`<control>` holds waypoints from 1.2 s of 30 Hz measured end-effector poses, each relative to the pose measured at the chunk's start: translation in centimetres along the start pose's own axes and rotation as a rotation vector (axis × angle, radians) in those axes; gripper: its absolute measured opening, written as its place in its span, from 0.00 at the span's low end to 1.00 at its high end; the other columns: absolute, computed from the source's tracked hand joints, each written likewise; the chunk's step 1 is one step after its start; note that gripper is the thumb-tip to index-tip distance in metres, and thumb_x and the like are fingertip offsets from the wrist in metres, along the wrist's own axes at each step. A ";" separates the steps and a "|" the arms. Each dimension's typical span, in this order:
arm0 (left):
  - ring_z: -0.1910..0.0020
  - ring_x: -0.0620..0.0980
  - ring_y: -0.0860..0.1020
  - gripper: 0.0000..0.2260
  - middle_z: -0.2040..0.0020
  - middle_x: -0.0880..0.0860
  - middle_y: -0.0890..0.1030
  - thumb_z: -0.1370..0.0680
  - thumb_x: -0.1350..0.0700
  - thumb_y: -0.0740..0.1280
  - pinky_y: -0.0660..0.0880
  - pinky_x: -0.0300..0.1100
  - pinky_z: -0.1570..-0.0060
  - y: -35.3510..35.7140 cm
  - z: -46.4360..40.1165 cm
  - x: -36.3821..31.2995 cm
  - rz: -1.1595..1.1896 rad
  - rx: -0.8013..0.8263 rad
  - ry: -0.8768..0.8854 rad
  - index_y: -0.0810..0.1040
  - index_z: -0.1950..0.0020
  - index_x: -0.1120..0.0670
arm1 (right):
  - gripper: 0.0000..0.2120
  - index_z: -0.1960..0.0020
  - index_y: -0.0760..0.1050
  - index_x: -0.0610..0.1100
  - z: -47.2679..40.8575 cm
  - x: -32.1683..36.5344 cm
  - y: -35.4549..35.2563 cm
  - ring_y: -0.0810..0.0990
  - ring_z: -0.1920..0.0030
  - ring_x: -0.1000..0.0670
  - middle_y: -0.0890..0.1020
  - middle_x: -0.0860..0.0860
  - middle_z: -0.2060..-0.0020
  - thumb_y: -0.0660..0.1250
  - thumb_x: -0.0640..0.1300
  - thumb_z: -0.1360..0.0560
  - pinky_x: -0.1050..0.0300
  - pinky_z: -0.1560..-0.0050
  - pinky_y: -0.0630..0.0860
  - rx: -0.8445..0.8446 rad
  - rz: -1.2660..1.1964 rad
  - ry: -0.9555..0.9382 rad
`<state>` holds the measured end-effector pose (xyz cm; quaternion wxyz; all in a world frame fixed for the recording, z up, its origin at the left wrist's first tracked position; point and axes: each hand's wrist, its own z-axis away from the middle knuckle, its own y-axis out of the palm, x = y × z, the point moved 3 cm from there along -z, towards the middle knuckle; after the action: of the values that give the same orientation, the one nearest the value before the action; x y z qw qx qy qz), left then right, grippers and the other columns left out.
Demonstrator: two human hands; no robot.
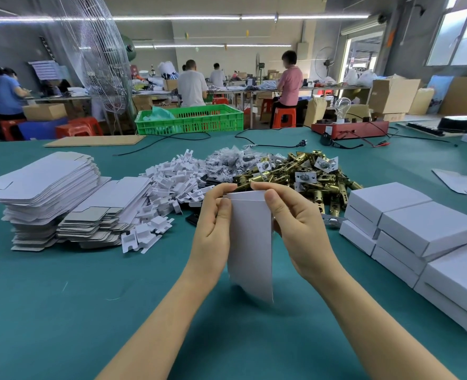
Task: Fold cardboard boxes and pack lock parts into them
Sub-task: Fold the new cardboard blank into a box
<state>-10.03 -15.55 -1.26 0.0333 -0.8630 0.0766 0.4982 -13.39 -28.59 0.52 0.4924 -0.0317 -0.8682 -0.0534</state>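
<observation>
A white cardboard box (250, 242) stands on end above the green table, held between both hands. My left hand (213, 223) grips its upper left edge, thumb on the front face. My right hand (295, 220) grips the upper right edge, fingers curled over the top flap. Behind the hands lies a heap of brass lock latches (303, 176), bagged small parts (229, 160) and white plastic inserts (172, 185). Flat box blanks (51, 187) are stacked at the left. Closed white boxes (418, 229) are stacked at the right.
A green crate (191, 119) stands beyond the table's far edge. A red device with a bulb (347, 127) and black cables (268, 144) lie at the back right. A cardboard sheet (95, 140) lies at the back left. Other people work at far benches.
</observation>
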 end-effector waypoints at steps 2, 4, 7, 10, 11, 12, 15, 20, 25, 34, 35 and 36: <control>0.54 0.41 0.75 0.10 0.53 0.42 0.78 0.17 0.50 0.57 0.72 0.36 0.52 0.2 0.0 -0.2 0.050 -0.022 -0.028 0.75 0.48 0.35 | 0.14 0.45 0.80 0.49 0.2 0.1 0.3 0.76 0.61 0.57 0.83 0.53 0.57 0.61 0.51 0.24 0.63 0.62 0.71 -0.016 0.001 -0.002; 0.53 0.45 0.74 0.09 0.53 0.45 0.77 0.18 0.48 0.58 0.72 0.45 0.50 0.2 -0.1 -0.4 0.096 -0.045 -0.041 0.75 0.49 0.34 | 0.12 0.45 0.79 0.51 0.3 0.2 0.7 0.77 0.60 0.56 0.83 0.54 0.55 0.60 0.51 0.22 0.63 0.61 0.72 -0.041 0.016 -0.030; 0.56 0.43 0.74 0.07 0.57 0.41 0.77 0.19 0.48 0.60 0.71 0.43 0.52 0.5 0.1 -0.6 0.119 -0.052 -0.029 0.75 0.52 0.36 | 0.10 0.46 0.77 0.53 0.9 0.1 1.5 0.79 0.51 0.57 0.81 0.59 0.52 0.57 0.48 0.19 0.62 0.51 0.75 -0.161 0.099 -0.104; 0.57 0.40 0.73 0.07 0.59 0.39 0.76 0.21 0.48 0.59 0.70 0.42 0.52 1.1 0.4 -0.8 0.106 -0.028 -0.008 0.76 0.53 0.37 | 0.11 0.48 0.76 0.51 1.5 -0.1 1.8 0.77 0.47 0.59 0.80 0.59 0.51 0.55 0.45 0.19 0.68 0.48 0.69 -0.316 0.143 -0.189; 0.57 0.41 0.73 0.08 0.58 0.39 0.77 0.21 0.48 0.59 0.69 0.43 0.52 1.2 0.4 -0.8 0.120 -0.017 -0.005 0.76 0.53 0.38 | 0.10 0.48 0.76 0.50 1.5 0.0 1.8 0.77 0.47 0.59 0.80 0.58 0.51 0.55 0.44 0.19 0.70 0.47 0.68 -0.342 0.157 -0.215; 0.57 0.41 0.73 0.08 0.58 0.40 0.77 0.21 0.48 0.59 0.69 0.43 0.52 1.3 0.4 -0.7 0.133 -0.007 -0.001 0.77 0.53 0.38 | 0.10 0.48 0.75 0.49 1.5 0.0 1.7 0.77 0.46 0.58 0.80 0.56 0.51 0.55 0.43 0.20 0.70 0.47 0.68 -0.358 0.167 -0.237; 0.55 0.45 0.73 0.08 0.55 0.44 0.77 0.21 0.49 0.60 0.69 0.47 0.50 1.1 0.3 -0.7 0.163 0.022 0.002 0.78 0.53 0.40 | 0.09 0.51 0.75 0.49 1.5 -0.2 1.6 0.76 0.43 0.57 0.79 0.52 0.48 0.56 0.43 0.20 0.68 0.44 0.68 -0.367 0.177 -0.274; 0.61 0.41 0.73 0.07 0.59 0.41 0.77 0.21 0.48 0.60 0.70 0.35 0.59 0.9 0.3 -0.9 0.167 0.055 -0.008 0.78 0.53 0.41 | 0.08 0.52 0.73 0.51 1.4 -0.5 1.3 0.77 0.44 0.55 0.78 0.54 0.46 0.56 0.50 0.21 0.62 0.44 0.70 -0.350 0.202 -0.276; 0.65 0.38 0.70 0.06 0.63 0.38 0.75 0.20 0.49 0.60 0.68 0.30 0.63 1.0 0.6 -1.0 0.093 0.029 0.047 0.75 0.52 0.47 | 0.04 0.52 0.71 0.52 1.0 -0.8 1.0 0.77 0.53 0.57 0.78 0.59 0.52 0.58 0.46 0.20 0.64 0.52 0.71 -0.291 0.215 -0.240; 0.60 0.41 0.75 0.07 0.57 0.40 0.79 0.21 0.55 0.63 0.73 0.33 0.60 1.3 0.6 -1.0 0.082 0.180 0.084 0.76 0.45 0.46 | 0.05 0.53 0.72 0.52 0.4 -0.4 -0.4 0.71 0.67 0.52 0.76 0.52 0.61 0.59 0.48 0.20 0.52 0.65 0.70 -0.306 0.285 -0.228; 0.59 0.42 0.75 0.08 0.57 0.42 0.79 0.21 0.56 0.63 0.73 0.35 0.59 1.2 0.5 -1.0 0.080 0.183 0.086 0.77 0.46 0.44 | 0.05 0.53 0.72 0.52 0.3 -0.3 -0.5 0.72 0.66 0.49 0.76 0.51 0.61 0.59 0.48 0.20 0.51 0.65 0.70 -0.305 0.297 -0.232; 0.59 0.45 0.75 0.09 0.57 0.44 0.79 0.21 0.57 0.64 0.73 0.38 0.59 1.1 0.5 -1.0 0.071 0.171 0.089 0.77 0.48 0.43 | 0.05 0.53 0.72 0.52 0.2 -0.2 -0.5 0.72 0.64 0.48 0.76 0.51 0.61 0.59 0.48 0.20 0.51 0.64 0.70 -0.296 0.314 -0.234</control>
<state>-11.10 -16.48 -0.63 0.0857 -0.8751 0.1505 0.4518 -13.53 -29.04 0.17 0.3809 -0.2439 -0.8864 -0.0987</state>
